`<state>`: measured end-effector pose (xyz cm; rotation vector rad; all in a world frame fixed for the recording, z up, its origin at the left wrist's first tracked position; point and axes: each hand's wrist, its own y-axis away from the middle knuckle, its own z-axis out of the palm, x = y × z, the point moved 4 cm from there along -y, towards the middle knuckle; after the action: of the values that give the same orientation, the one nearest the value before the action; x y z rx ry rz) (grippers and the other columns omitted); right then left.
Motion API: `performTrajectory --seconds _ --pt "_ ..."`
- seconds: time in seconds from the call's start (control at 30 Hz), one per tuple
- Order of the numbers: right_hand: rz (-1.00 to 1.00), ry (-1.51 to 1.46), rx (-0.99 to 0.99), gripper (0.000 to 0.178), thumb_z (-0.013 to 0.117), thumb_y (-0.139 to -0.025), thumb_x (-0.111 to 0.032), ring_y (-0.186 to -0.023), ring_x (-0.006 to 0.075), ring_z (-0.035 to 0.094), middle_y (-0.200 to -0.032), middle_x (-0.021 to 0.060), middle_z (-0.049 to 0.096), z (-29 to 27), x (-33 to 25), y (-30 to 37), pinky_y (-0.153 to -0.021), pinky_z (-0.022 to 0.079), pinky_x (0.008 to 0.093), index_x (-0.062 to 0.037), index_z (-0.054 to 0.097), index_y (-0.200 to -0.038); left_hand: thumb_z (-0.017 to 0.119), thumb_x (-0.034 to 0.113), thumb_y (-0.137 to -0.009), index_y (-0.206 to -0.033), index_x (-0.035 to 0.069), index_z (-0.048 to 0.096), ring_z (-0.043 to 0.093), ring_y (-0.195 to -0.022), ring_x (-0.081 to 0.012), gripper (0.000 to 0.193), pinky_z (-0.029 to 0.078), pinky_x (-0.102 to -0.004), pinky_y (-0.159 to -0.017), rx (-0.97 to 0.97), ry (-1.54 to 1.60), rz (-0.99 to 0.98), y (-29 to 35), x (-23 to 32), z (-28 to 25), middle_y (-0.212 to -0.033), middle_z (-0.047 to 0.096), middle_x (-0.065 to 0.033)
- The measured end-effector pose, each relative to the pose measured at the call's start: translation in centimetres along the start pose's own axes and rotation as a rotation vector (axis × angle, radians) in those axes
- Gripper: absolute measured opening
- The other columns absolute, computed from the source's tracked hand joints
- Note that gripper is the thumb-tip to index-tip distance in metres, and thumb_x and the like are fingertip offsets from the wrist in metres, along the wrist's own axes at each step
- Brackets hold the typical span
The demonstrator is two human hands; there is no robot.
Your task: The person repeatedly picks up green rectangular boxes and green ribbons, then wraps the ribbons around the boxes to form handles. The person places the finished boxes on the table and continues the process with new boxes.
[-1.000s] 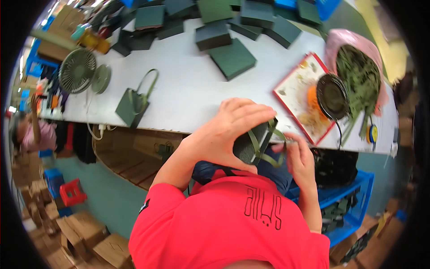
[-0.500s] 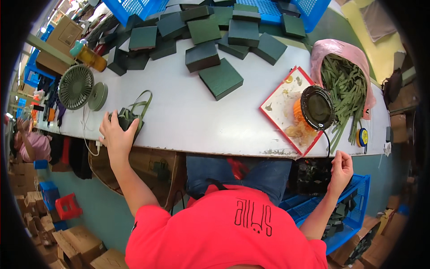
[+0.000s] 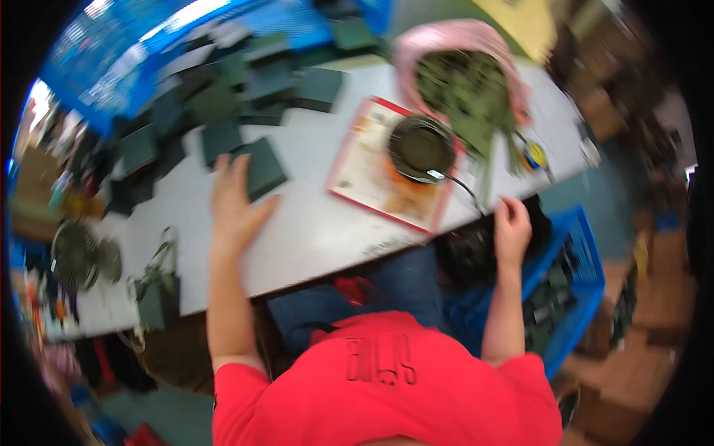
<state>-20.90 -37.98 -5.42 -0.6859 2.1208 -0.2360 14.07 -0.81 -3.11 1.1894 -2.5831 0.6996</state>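
Observation:
My left hand (image 3: 239,199) reaches over the white table with fingers spread. Its fingertips are at a dark green box (image 3: 265,169), the nearest of a pile of such boxes; blur hides whether they touch it. Near the table's left front edge stands another dark green box (image 3: 158,301) with green ribbon strips (image 3: 162,253) sticking up from it. My right hand (image 3: 513,229) is closed just off the front edge at the right, thumb against the curled fingers. Anything inside it is too small or hidden to make out.
A round dark pot (image 3: 422,149) with a cord stands on a red-edged, stained board (image 3: 357,175). Behind it, a pink bag (image 3: 454,36) spills green strips (image 3: 465,89). A small fan (image 3: 74,255) is at left. Blue crates (image 3: 587,253) sit lower right and at the back.
My left hand has let go of the ribboned box and moved forward and right to the pile. My right hand stays closed. The whole view has turned and blurred.

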Motion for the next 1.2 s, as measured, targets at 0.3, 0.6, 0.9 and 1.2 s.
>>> performTrajectory --seconds 0.3,0.6,0.9,1.2 --pt "0.209 -0.17 0.047 0.02 0.07 -0.094 -0.017 -0.066 0.0094 0.052 -0.08 0.0039 0.061 -0.2 0.9 0.4 -0.064 0.047 0.0264 0.0013 0.065 -0.097 0.081 0.015 -0.077 -0.143 0.013 0.051 0.043 -0.136 -0.0299 0.072 0.037 -0.0424 -0.111 0.294 0.531 -0.188 1.6 -1.5 -3.1 -0.148 0.044 -0.0085" --pt "0.284 0.045 -0.092 0.042 0.079 -0.086 -0.036 -0.066 0.0165 0.052 -0.07 0.005 0.057 1.3 1.7 0.8 -0.065 0.047 0.0333 -0.0007 0.056 -0.086 0.081 0.012 -0.059 -0.135 0.009 0.056 0.04 -0.138 -0.039 0.081 0.027 -0.0482 -0.117 -0.129 -0.158 0.229 2.8 5.3 -7.3 -0.158 0.039 -0.0148" --pt "0.512 -0.292 -0.268 0.025 0.07 -0.095 -0.025 -0.05 0.0055 0.049 -0.068 0.003 0.063 1.1 3.3 1.1 -0.046 0.037 0.0219 -0.0019 0.064 -0.086 0.09 0.019 -0.065 -0.143 0.01 0.05 0.036 -0.143 -0.039 0.088 0.038 -0.0496 -0.114 -0.191 0.428 0.253 2.5 5.2 -4.4 -0.164 0.016 -0.0187" --pt "0.101 -0.107 -0.02 0.023 0.066 -0.099 -0.019 -0.062 0.0052 0.047 -0.088 0.0027 0.065 -0.4 0.7 -1.2 -0.056 0.039 0.0228 0.0037 0.066 -0.097 0.089 0.019 -0.068 -0.149 0.011 0.04 0.04 -0.137 -0.0365 0.095 0.038 -0.0432 -0.112 -0.12 0.562 0.018 2.8 4.7 -0.5 -0.152 0.032 -0.0188"
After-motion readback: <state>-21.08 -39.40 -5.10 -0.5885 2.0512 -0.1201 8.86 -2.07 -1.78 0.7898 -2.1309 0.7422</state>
